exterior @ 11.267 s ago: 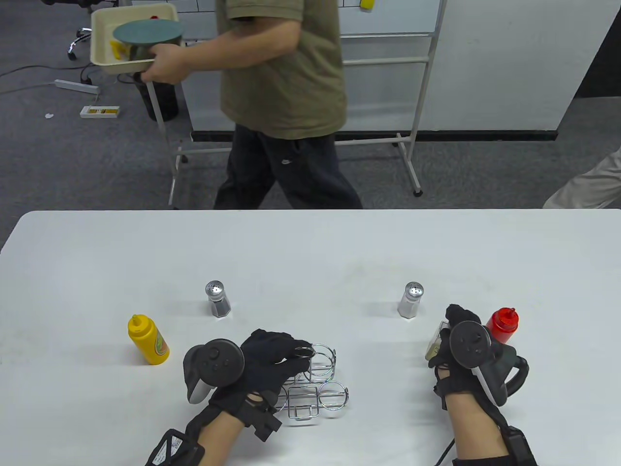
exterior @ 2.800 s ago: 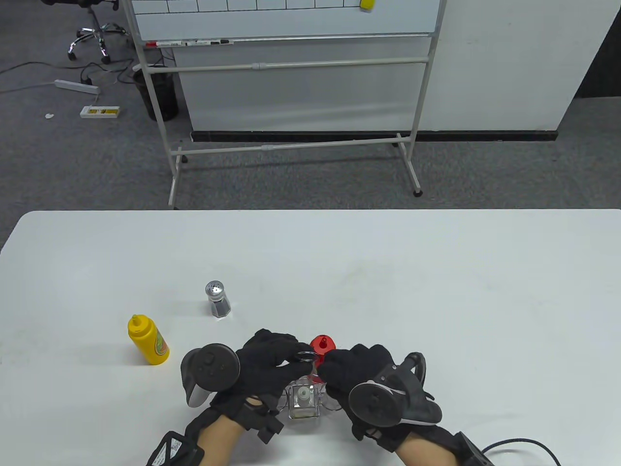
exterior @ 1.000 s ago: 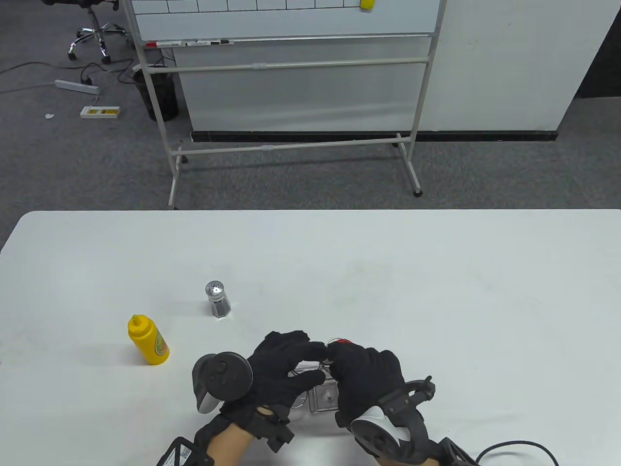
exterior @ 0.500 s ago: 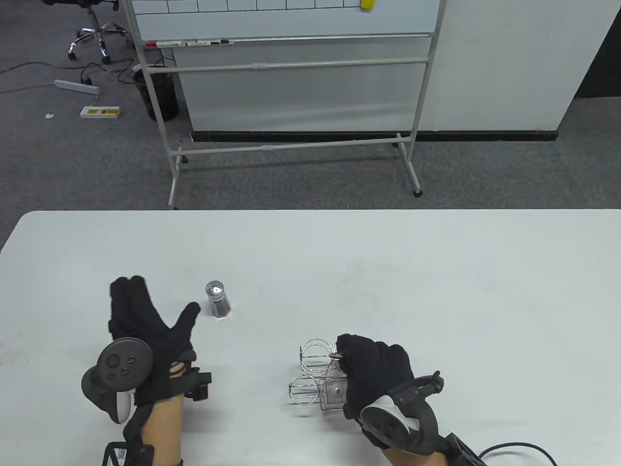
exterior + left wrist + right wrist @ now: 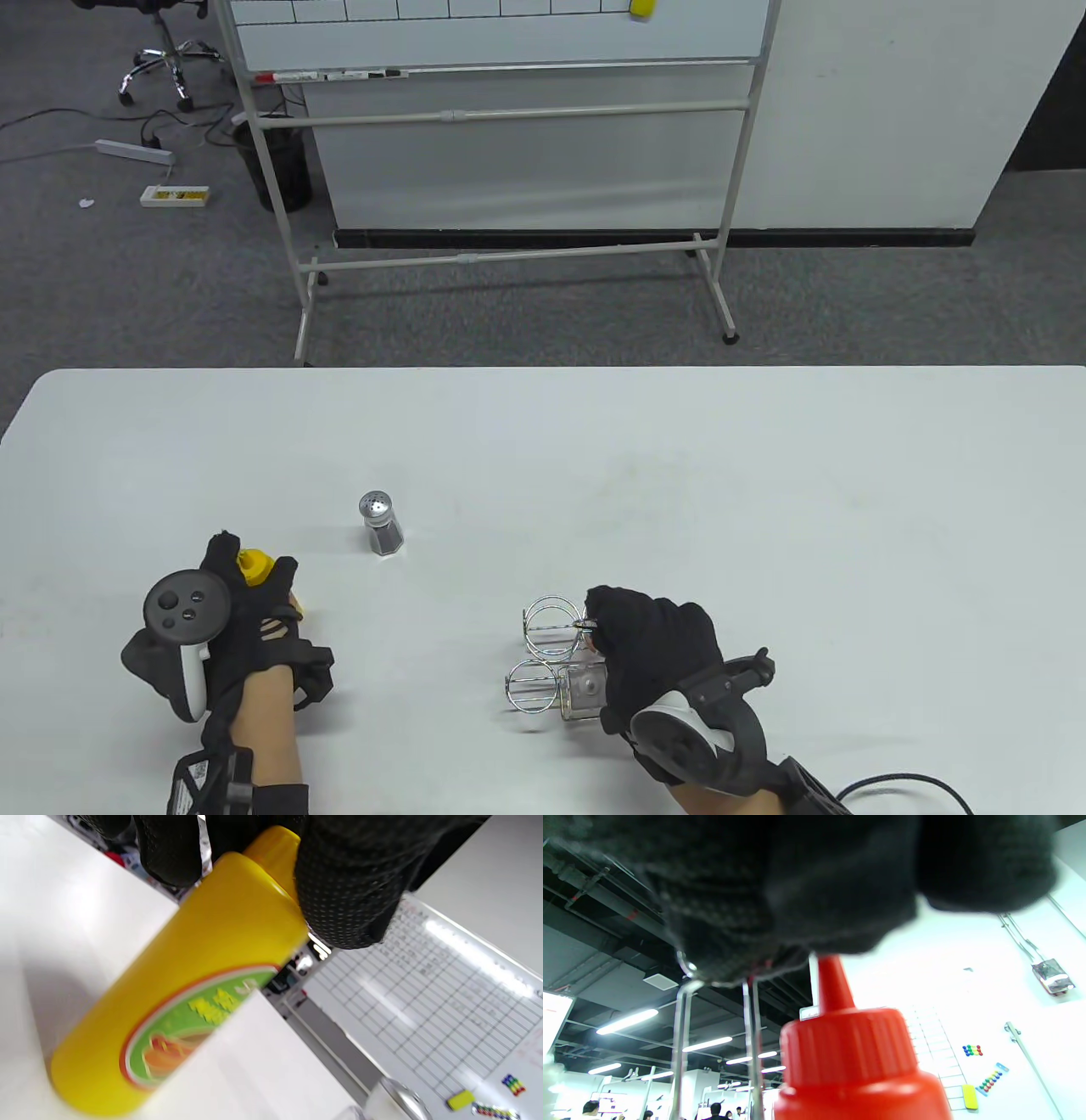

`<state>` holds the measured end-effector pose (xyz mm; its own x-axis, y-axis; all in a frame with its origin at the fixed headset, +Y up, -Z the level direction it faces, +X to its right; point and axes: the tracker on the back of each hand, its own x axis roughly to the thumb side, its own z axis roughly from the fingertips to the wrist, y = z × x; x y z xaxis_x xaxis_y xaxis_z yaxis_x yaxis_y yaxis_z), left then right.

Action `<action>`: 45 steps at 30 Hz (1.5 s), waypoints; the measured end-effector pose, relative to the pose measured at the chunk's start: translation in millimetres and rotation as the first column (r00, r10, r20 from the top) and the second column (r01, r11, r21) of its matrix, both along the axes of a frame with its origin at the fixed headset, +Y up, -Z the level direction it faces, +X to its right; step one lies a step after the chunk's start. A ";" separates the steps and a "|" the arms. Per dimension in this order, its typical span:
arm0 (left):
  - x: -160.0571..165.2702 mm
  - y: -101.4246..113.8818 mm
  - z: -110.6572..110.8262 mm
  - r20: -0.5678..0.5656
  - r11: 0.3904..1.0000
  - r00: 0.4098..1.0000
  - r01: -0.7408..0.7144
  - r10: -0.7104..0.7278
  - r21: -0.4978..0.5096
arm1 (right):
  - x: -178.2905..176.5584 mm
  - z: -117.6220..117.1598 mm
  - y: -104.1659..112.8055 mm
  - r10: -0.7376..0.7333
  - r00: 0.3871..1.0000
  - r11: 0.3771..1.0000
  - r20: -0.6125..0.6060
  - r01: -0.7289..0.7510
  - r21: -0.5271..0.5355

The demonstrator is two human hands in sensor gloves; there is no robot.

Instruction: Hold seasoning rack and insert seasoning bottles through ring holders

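Left hand [image 5: 246, 607] wrapped round smooth yellow plastic bottle [image 5: 178, 984], near-left of table [image 5: 764, 475]; faceted glass shaker [image 5: 382, 525] beyond; chrome wire rack [image 5: 547, 654] centre, right hand [image 5: 649, 649] gripping its top over red ribbed-cap bottle [image 5: 852, 1069]

Table view: high, angled down across the table [image 5: 594, 441] toward the far whiteboard [image 5: 509, 102]. Left wrist view: tilted, tight on yellow bottle [image 5: 178, 984], whiteboard behind. Right wrist view: low, looking up past red bottle [image 5: 857, 1065] to ceiling.
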<state>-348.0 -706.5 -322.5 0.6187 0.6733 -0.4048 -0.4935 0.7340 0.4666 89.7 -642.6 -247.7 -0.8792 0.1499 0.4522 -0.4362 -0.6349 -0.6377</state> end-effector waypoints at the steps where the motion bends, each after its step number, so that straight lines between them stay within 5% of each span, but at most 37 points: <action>1: -0.4 0.8 0.2 0.003 1.000 1.000 0.017 -0.017 -0.003 | 0.0 -0.1 -0.1 0.001 1.000 1.000 0.000 -0.001 -0.002; 7: 8.0 13.1 3.6 0.027 0.991 0.993 0.110 -0.112 0.070 | -0.2 -0.8 -0.3 0.005 1.000 1.000 -0.003 -0.005 -0.005; 10: 23.0 34.1 11.3 0.086 0.967 0.982 0.147 -0.168 0.208 | -0.5 -1.1 -0.3 0.010 1.000 1.000 -0.001 -0.010 -0.009; 14: 70.2 73.2 33.6 0.331 0.891 0.911 0.080 -0.247 0.446 | -1.6 -1.3 -0.3 0.020 1.000 1.000 0.002 -0.020 -0.018; 17: 113.6 82.8 43.8 0.558 0.854 0.802 -0.127 -0.211 0.505 | -2.6 -1.2 -0.8 0.024 1.000 1.000 0.000 -0.024 -0.020; 21: 161.5 75.9 45.8 0.755 0.850 0.629 -0.281 -0.188 0.446 | -5.6 -0.2 -1.6 0.034 0.999 0.999 -0.009 -0.034 -0.019; 28: 198.8 53.7 42.4 0.805 0.874 0.514 -0.196 -0.296 0.445 | -9.2 3.4 0.6 0.036 0.999 0.999 -0.019 -0.036 -0.035; 45: 217.2 32.0 31.4 0.848 0.917 0.396 -0.033 -0.352 0.397 | -11.0 9.2 2.6 0.008 0.999 0.999 -0.035 -0.009 -0.035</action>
